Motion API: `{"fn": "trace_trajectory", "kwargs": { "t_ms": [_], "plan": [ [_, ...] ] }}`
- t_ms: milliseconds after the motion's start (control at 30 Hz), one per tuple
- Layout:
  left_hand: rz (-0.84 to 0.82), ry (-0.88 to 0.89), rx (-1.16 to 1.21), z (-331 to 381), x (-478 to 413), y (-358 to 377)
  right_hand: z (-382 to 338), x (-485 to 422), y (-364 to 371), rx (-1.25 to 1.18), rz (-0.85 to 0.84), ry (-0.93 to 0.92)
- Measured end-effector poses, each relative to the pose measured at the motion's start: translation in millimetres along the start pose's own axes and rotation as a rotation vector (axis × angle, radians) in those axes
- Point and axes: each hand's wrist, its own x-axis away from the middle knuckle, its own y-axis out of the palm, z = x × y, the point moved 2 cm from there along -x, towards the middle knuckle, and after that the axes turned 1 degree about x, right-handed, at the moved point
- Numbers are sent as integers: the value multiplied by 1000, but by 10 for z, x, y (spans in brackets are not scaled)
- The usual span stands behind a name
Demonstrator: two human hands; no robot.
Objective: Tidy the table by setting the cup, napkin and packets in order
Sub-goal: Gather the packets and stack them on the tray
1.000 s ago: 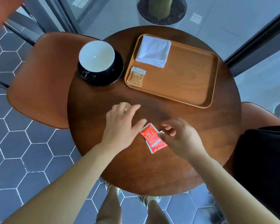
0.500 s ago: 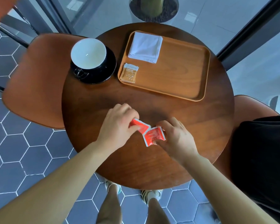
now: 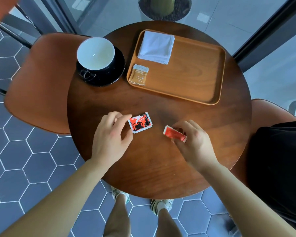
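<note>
From the head camera I see my left hand point(image 3: 112, 137) pinching the left edge of a red-and-black packet point(image 3: 140, 122) and my right hand point(image 3: 193, 141) gripping a plain red packet point(image 3: 174, 133), the two packets apart over the near part of the round table point(image 3: 161, 168). Farther back, the cup point(image 3: 95, 53) sits on its black saucer point(image 3: 109, 77) just left of the wooden tray point(image 3: 195, 79), which holds the folded napkin point(image 3: 156, 47) and an orange packet point(image 3: 139, 74) at its left end.
</note>
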Motion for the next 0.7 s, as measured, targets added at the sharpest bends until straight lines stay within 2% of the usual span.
{"fn": "trace_trajectory", "kwargs": {
  "t_ms": [100,267,433,533,700],
  "plan": [
    [-46,20,-25,74,-110,55,23,-16,-49,51,92,-72],
    [-99,28,-86,147,-165,109,133,83,-30,119,-4,-159],
    [-112,-8,-84,166,-112,145,238,142,-22,143,32,45],
    [-118,-44,-64,211,-77,180,172,76,46,232,-3,80],
    [-130,-125,-32,294,-42,225,81,-114,19,222,-119,134]
  ]
}}
